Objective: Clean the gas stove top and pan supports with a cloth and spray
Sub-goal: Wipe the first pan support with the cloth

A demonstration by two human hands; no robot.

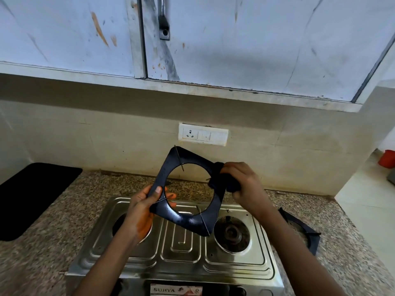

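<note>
Pan support (188, 221) — left hand (145, 204) grips, right hand (241, 180) presses cloth (222, 180).

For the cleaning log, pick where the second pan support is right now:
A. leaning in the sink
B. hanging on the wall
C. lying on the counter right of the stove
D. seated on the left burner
C: the second pan support lies on the counter right of the stove, while the left hand holds the other support up.

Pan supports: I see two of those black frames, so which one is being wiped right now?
The pan support held up above the stove, gripped by the left hand while the right hand rubs it with a dark cloth. The other support lies on the counter at right.
</note>
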